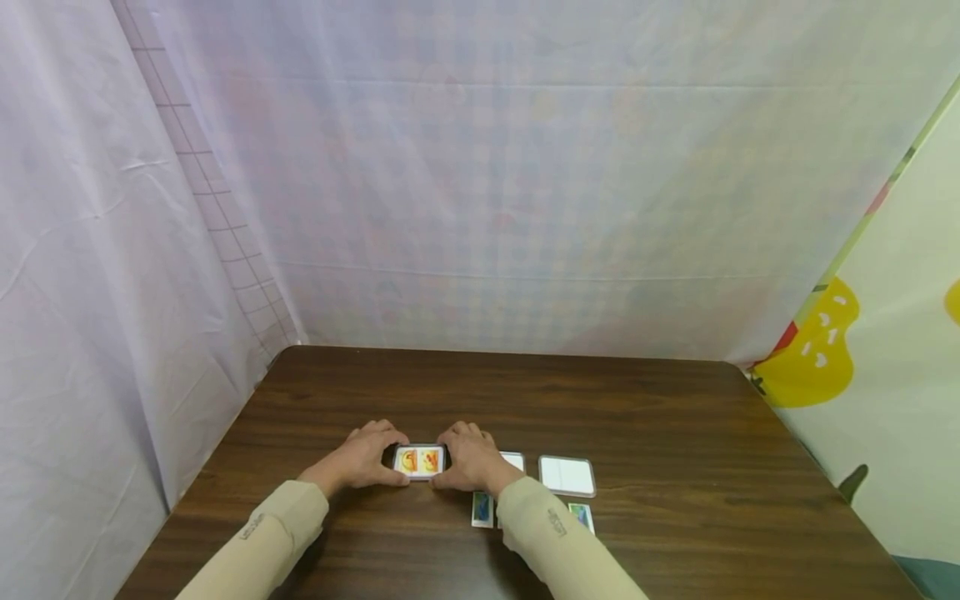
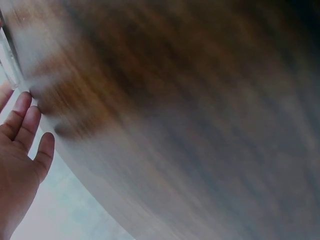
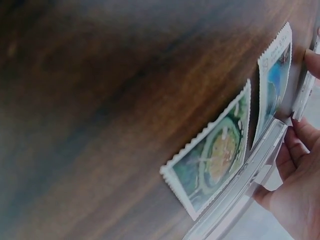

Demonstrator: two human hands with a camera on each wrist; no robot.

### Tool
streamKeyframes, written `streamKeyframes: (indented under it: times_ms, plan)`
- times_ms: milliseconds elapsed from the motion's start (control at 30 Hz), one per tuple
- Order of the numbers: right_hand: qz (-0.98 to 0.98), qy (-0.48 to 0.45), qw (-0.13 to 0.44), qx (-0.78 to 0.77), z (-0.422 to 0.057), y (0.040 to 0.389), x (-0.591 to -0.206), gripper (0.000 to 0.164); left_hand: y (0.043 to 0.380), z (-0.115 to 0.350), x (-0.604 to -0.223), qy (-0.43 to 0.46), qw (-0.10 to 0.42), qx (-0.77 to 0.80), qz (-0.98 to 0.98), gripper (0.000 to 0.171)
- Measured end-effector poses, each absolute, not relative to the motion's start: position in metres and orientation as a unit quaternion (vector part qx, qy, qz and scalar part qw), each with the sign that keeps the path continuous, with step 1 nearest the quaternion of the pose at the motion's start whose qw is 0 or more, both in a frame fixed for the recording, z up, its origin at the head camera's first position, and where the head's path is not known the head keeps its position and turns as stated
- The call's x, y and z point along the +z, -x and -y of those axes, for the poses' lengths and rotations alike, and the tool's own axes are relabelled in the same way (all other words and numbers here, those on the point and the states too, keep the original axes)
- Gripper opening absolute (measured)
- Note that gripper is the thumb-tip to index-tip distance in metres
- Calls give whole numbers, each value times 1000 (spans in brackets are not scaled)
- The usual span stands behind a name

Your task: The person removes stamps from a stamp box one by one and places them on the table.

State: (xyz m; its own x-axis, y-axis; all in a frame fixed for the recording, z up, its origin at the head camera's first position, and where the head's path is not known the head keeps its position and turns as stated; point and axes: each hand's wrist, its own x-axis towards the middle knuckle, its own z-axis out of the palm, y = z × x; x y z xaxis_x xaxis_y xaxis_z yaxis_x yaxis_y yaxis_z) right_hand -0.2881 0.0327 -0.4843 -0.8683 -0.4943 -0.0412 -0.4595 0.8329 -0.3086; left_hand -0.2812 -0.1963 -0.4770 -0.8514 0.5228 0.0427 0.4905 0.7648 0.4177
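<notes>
Between my two hands on the table lies a small clear-framed case (image 1: 419,462) holding two stamps with orange and yellow pictures on white. My left hand (image 1: 367,454) grips its left end, thumb at the near corner and fingers at the far one. My right hand (image 1: 467,458) holds the right end in the same way. In the left wrist view, the left hand's fingers (image 2: 22,122) reach the clear edge of the case (image 2: 7,62). The right wrist view has the right hand (image 3: 300,167) beside a second clear case (image 3: 240,185), partly covered by that hand in the head view.
A third clear case with a white insert (image 1: 567,476) lies to the right. Nearer me are loose stamps: a blue-green one (image 1: 482,510) and another (image 1: 581,515) partly under my right sleeve. The brown wooden table (image 1: 675,433) meets white curtains (image 1: 487,208) at the back.
</notes>
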Motion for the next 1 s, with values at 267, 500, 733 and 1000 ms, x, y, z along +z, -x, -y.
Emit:
streamKeyframes:
  times_ms: [267, 500, 733, 1000]
  plan:
    - [-952, 258, 60, -155, -35, 289, -485, 66, 282, 196, -477, -278, 27, 208, -937, 57]
    - [-949, 267, 61, -157, -38, 290, -485, 66, 283, 197, -479, -280, 25, 198, -939, 58]
    - [-948, 268, 59, -159, -38, 289, -484, 65, 282, 197, -479, -279, 29, 204, -938, 59]
    - [-948, 268, 59, -161, -38, 289, -485, 70, 282, 200, -478, -276, 30, 216, -936, 60]
